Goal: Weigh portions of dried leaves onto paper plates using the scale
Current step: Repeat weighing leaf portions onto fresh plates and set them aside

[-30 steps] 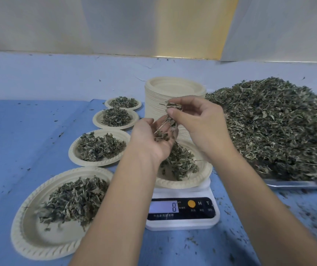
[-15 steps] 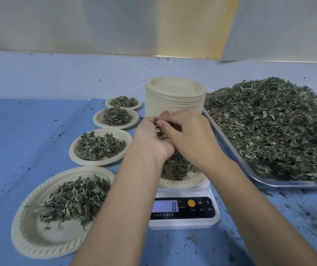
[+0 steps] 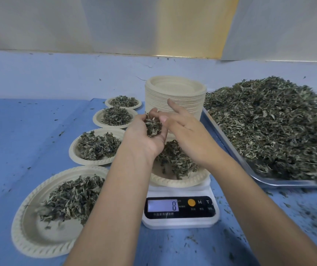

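Dried leaves (image 3: 71, 200) already fill four paper plates (image 3: 31, 233) that run in a row away from me down the left of the blue table (image 3: 19, 131).

Next over, the left hand (image 3: 146, 139) is cupped palm-up above the scale, its fingers curled round a loose clump (image 3: 152, 126) of leaves. Under it a fifth plate (image 3: 173, 182) sits on the scale (image 3: 180, 210), partly filled, and the display shows 8.

The right hand (image 3: 184, 131) is hard against the left. Its forefinger is straight and points away, and its thumb tip rests on the edge of the clump. The other fingers are hidden from me.

Behind the hands stands a tall stack of unused plates (image 3: 174, 96). Furthest right, a metal tray (image 3: 230, 148) carries the big heap (image 3: 268, 127).

The portion looks unfinished, so I would guess leaves get fed down bit by bit. The danger is the clump going all at once, since it is light, tangled stuff and would overshoot. Flakes could also slide off the palm's left side onto the table or a neighbouring plate that is already weighed. Both forearms hang close over the scale, and a wrist brushing the plate's rim would falsify the reading or tip the plate.
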`<state>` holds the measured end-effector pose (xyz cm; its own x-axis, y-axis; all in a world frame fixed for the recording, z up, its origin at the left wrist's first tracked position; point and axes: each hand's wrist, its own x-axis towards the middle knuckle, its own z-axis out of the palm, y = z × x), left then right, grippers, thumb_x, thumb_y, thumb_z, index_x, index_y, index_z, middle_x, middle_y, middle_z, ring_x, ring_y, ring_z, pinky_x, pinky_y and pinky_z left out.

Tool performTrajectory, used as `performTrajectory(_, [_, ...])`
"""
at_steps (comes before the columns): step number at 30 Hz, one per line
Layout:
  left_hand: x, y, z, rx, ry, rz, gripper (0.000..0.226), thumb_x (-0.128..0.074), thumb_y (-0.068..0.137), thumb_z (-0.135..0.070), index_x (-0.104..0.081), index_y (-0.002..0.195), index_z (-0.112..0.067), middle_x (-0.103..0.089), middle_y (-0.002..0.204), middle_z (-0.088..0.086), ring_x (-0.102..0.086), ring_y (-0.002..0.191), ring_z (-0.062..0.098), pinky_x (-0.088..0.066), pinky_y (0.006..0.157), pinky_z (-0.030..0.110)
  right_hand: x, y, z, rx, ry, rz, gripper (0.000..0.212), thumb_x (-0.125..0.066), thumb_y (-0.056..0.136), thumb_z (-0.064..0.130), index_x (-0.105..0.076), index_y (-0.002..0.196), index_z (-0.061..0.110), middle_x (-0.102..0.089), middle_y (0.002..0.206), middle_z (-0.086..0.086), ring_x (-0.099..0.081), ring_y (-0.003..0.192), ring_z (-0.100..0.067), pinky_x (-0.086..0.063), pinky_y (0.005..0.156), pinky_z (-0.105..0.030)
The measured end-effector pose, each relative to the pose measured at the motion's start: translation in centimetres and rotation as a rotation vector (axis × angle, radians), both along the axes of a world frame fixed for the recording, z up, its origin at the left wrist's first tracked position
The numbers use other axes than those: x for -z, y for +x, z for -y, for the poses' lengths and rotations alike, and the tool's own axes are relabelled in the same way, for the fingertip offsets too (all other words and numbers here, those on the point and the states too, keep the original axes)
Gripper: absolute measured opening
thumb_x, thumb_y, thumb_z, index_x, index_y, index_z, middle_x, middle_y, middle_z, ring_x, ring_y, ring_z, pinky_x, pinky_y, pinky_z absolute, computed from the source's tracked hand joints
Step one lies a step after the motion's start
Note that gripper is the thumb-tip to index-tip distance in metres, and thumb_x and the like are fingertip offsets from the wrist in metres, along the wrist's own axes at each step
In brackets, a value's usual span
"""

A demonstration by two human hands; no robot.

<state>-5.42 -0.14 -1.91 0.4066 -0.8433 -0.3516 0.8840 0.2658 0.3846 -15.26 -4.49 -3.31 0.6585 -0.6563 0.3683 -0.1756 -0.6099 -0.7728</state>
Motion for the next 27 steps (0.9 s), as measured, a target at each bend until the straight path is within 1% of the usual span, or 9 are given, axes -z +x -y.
performTrajectory(1, [0.0,0.1,0.0,-0.012,-0.011,-0.013,0.029,-0.044,0.099,-0.016,-0.059,0.078,-0.001,-0.064,0.060,0.010,-0.062,0.071,0.019,-0.056,0.072,0.029,0.1,0.0,0.1,0.019,0.011,0.057,0.030,-0.048,0.098,0.030,-0.062,0.124,0.035,-0.034,0.151,0.012,-0.033,0.133,0.001,-0.024,0.097,-0.008])
performTrajectory(3, [0.0,0.5,-0.1,-0.046,-0.036,-0.054,0.029,-0.043,0.100,-0.015,-0.056,0.080,0.000,-0.059,0.053,0.006,-0.057,0.063,0.016,-0.057,0.071,0.026,0.3,0.1,0.5,0.103,0.016,0.119,0.032,-0.056,0.094,0.027,-0.060,0.125,0.030,-0.052,0.134,0.012,-0.053,0.101,0.005,-0.036,0.081,-0.003])
performTrajectory(5, [0.1,0.9,-0.3,-0.071,-0.059,-0.095,0.030,-0.040,0.101,-0.016,-0.054,0.081,0.000,-0.055,0.064,0.005,-0.054,0.062,0.014,-0.056,0.072,0.025,0.3,-0.2,1.0,0.196,-0.023,0.103,0.025,-0.061,0.090,0.024,-0.062,0.114,0.025,-0.062,0.105,0.011,-0.054,0.075,0.004,-0.041,0.068,-0.009])
performTrajectory(7, [0.0,1.4,-0.4,-0.086,-0.057,-0.099,0.034,-0.038,0.102,-0.017,-0.054,0.076,-0.001,-0.054,0.068,0.005,-0.055,0.063,0.015,-0.055,0.072,0.025,0.2,-0.7,1.3,0.204,-0.089,-0.013,0.010,-0.064,0.087,0.021,-0.067,0.095,0.025,-0.062,0.081,0.013,-0.053,0.066,0.006,-0.040,0.060,-0.009])
performTrajectory(10, [-0.1,1.8,-0.6,-0.110,-0.046,-0.083,0.036,-0.035,0.102,-0.015,-0.053,0.073,-0.002,-0.053,0.067,0.007,-0.055,0.064,0.015,-0.052,0.076,0.024,0.0,-1.2,1.3,0.137,-0.151,-0.203,0.002,-0.071,0.082,0.027,-0.069,0.081,0.027,-0.062,0.069,0.016,-0.053,0.065,0.014,-0.038,0.055,-0.003])
performTrajectory(13, [0.0,1.9,-0.7,-0.095,-0.039,-0.090,0.035,-0.034,0.102,-0.015,-0.054,0.076,-0.002,-0.054,0.060,0.007,-0.055,0.063,0.015,-0.051,0.073,0.023,-0.2,-1.4,1.2,0.109,-0.217,-0.280,0.018,-0.076,0.077,0.037,-0.069,0.090,0.027,-0.060,0.079,0.016,-0.052,0.069,0.007,-0.038,0.061,-0.003])
performTrajectory(19, [0.2,1.7,-0.7,-0.091,-0.037,-0.106,0.035,-0.034,0.102,-0.014,-0.054,0.077,0.000,-0.055,0.074,0.009,-0.057,0.068,0.018,-0.051,0.076,0.026,-0.1,-1.2,0.8,0.017,-0.344,-0.464,0.038,-0.079,0.070,0.047,-0.069,0.101,0.028,-0.049,0.093,0.016,-0.044,0.083,0.004,-0.035,0.068,-0.003])
performTrajectory(22, [0.2,1.7,-0.7,-0.083,-0.030,-0.104,0.035,-0.036,0.102,-0.014,-0.054,0.076,0.000,-0.056,0.078,0.009,-0.057,0.071,0.018,-0.051,0.077,0.025,0.1,-1.1,0.8,0.009,-0.344,-0.469,0.033,-0.080,0.071,0.040,-0.070,0.099,0.025,-0.051,0.091,0.014,-0.046,0.080,0.001,-0.036,0.069,-0.005])
performTrajectory(27, [0.1,1.6,-0.6,-0.079,-0.023,-0.095,0.037,-0.036,0.102,-0.015,-0.054,0.073,0.000,-0.056,0.075,0.010,-0.057,0.069,0.017,-0.051,0.075,0.025,0.4,-1.0,0.9,0.008,-0.310,-0.398,0.014,-0.077,0.076,0.021,-0.072,0.089,0.018,-0.050,0.070,0.020,-0.047,0.066,0.020,-0.035,0.057,-0.001])
